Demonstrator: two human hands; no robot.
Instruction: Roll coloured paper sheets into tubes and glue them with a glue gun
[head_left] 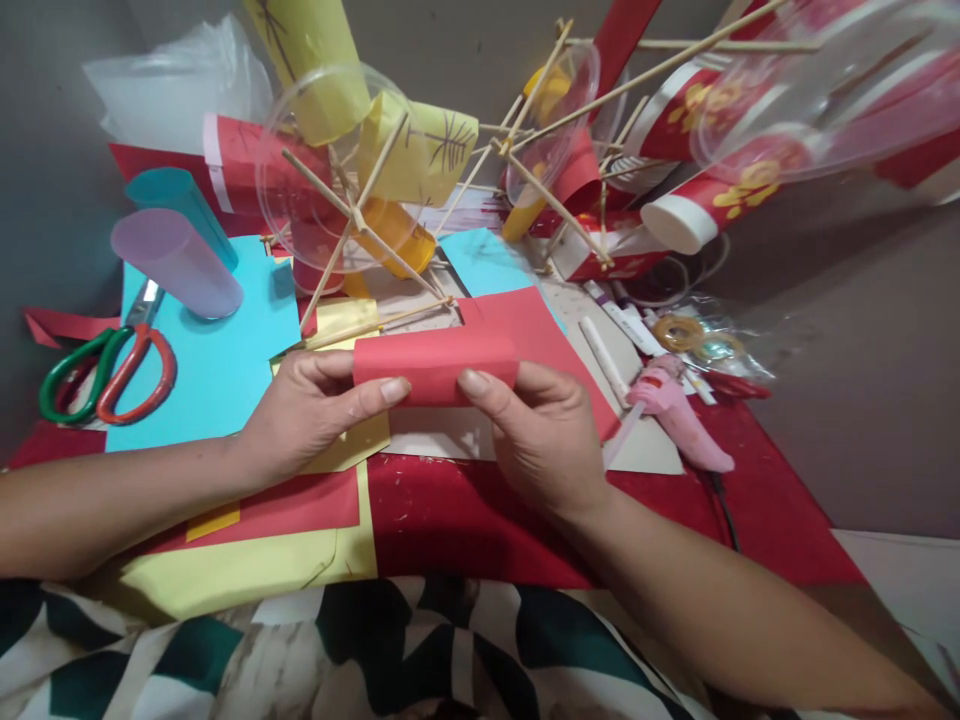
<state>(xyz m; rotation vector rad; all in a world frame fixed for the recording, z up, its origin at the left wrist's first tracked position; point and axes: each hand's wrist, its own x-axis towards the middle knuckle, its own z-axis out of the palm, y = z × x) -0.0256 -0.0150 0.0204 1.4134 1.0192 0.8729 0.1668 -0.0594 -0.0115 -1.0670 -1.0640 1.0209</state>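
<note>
A piece of red paper (435, 362), curled or folded over along its length, is held up level between both hands. My left hand (315, 405) pinches its left end, thumb in front and fingers behind. At its right end my right hand (536, 425) grips it in the same way. Behind and below lies a larger flat red sheet (566, 360). Past the hands, a frame of wooden sticks (358, 215) carries a clear plastic disc and yellow paper tubes (319, 75). The fingers behind the paper are partly hidden.
Scissors with green and orange handles (109, 370) lie on blue paper (217, 380) at left, near a purple cup (176, 262). A pink glue gun (679, 415) rests at right, its cord trailing off. Stick-and-cup structures with red cups (739, 185) jut out at upper right.
</note>
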